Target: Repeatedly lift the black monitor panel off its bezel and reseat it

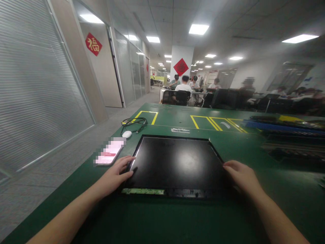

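A black flat display panel (165,162) lies in front of me, its dark glossy screen facing up and reflecting a ceiling light. Along its near edge a green circuit strip (143,191) is exposed on the left side. My left hand (115,176) grips the panel's left edge, thumb on the near part and fingers further up the side. At the opposite edge my right hand (242,174) pinches the frame; some of its fingers are hidden beneath or behind the rim.
Left of the panel lie a lit phone (110,152), a white mouse (127,134) and a coiled black cable (134,124). Yellow tape outlines (205,117) mark the green table (162,223). Blurred stacked parts (286,125) stand at right. Several people sit further back.
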Motion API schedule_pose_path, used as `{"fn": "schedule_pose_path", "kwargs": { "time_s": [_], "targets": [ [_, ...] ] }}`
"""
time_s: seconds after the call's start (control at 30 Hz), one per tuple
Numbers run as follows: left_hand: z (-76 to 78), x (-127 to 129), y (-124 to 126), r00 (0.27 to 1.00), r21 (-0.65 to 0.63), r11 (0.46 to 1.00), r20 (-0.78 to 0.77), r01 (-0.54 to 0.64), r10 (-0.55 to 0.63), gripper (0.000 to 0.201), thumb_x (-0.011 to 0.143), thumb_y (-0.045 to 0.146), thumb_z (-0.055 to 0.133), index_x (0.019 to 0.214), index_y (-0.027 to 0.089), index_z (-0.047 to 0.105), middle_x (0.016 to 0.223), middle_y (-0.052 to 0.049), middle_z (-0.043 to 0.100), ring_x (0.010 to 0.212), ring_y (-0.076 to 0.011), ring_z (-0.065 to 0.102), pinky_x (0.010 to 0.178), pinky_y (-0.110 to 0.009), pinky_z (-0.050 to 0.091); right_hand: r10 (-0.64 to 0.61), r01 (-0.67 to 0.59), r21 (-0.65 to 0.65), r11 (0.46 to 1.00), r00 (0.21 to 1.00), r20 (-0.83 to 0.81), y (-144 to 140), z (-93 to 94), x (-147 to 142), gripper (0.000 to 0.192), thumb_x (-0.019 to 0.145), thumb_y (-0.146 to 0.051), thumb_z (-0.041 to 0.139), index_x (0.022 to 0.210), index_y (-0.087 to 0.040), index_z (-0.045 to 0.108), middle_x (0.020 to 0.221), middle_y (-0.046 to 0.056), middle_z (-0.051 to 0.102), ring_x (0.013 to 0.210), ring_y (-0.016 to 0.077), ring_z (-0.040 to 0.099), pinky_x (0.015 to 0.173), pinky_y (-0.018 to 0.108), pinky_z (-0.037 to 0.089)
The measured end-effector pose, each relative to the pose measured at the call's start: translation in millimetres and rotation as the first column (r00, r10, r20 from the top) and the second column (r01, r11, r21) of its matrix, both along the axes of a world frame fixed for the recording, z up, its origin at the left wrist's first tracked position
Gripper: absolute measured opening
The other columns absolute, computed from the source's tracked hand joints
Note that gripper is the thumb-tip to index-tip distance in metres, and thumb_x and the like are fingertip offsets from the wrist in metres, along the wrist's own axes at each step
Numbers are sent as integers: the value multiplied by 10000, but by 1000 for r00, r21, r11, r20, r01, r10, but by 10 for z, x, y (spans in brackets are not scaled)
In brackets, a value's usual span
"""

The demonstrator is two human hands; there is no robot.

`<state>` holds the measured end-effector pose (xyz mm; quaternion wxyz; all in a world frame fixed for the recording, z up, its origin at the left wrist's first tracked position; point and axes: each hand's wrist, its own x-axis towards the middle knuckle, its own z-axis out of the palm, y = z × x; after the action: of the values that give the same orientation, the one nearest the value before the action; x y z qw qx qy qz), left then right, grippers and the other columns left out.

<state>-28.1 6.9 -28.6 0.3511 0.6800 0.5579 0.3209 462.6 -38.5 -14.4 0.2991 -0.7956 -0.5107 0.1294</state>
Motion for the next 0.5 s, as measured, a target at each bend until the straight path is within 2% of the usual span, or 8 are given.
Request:
{"fn": "schedule_pose_path", "kwargs": {
  "time_s": [0.07, 0.13, 0.2, 0.33, 0.5],
  "targets": [
    [138, -26, -44, 995, 25, 998, -89, 51, -49, 676, 782, 592, 607, 1344, 218, 586, 1502, -133, 482, 1365, -346, 468, 1106, -486, 398, -3, 2, -14, 1000, 1000, -7, 2, 2, -1, 320, 703, -447, 548, 819, -235, 757, 851, 40, 769, 847, 255, 695, 732, 336, 474],
    [260, -43, -82, 966, 128, 988, -252, 88, -54, 660, 785, 581, 627, 1336, 219, 597, 1458, -131, 538, 1364, -360, 462, 1139, -518, 340, 1, -1, -20, 1000, 1000, -8, 3, -3, 5, 324, 707, -449, 546, 833, -236, 755, 872, 39, 771, 872, 258, 693, 749, 339, 472],
    [333, -50, -106, 923, 155, 973, -371, 169, -101, 627, 785, 530, 659, 1326, 218, 612, 1450, -129, 554, 1342, -364, 487, 1130, -522, 353, 3, -3, -21, 1000, 1000, -5, 1, -13, 12, 326, 709, -451, 545, 842, -237, 753, 889, 40, 771, 892, 262, 691, 759, 342, 470],
    [334, -68, -115, 863, 141, 946, -465, 292, -197, 569, 782, 444, 698, 1317, 262, 636, 1456, -101, 563, 1295, -342, 547, 1085, -487, 426, 2, -2, -19, 1000, 1000, -6, -8, -18, 16, 323, 718, -440, 533, 847, -238, 750, 893, 39, 771, 895, 261, 688, 770, 346, 469],
    [318, -117, -94, 838, 181, 915, -493, 361, -233, 514, 800, 402, 716, 1300, 301, 651, 1415, -61, 608, 1258, -302, 586, 1062, -439, 459, 5, -5, -22, 1000, 1000, -9, -13, 0, 3, 319, 718, -434, 533, 846, -239, 751, 890, 37, 769, 886, 259, 686, 776, 349, 469]
  ]
}}
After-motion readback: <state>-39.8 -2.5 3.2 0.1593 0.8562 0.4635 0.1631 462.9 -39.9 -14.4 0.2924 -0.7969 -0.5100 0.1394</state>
